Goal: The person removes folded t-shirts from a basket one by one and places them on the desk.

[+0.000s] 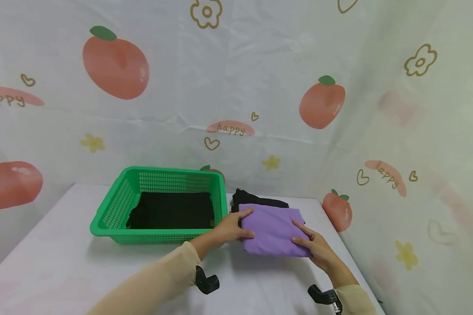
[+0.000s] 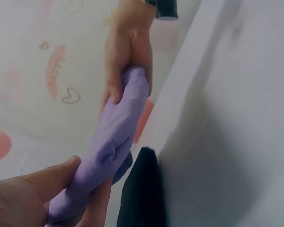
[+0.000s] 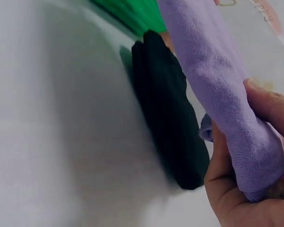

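A folded purple garment (image 1: 272,229) is held up above the table between both hands. My left hand (image 1: 229,227) grips its left edge, thumb on the near face and fingers behind it. At the opposite edge my right hand (image 1: 319,249) pinches the cloth the same way. In the right wrist view the purple cloth (image 3: 217,90) shows as a thick folded roll of layers. Behind and below it lies a folded black garment (image 1: 256,200), partly hidden by the purple one; the right wrist view shows this black bundle (image 3: 165,109) resting on the table.
Left of the hands a green plastic basket (image 1: 161,236) stands on the white-covered table (image 1: 122,275). Inside it lies a folded black cloth (image 1: 173,210). A printed curtain (image 1: 260,65) hangs behind the table and along its right side.
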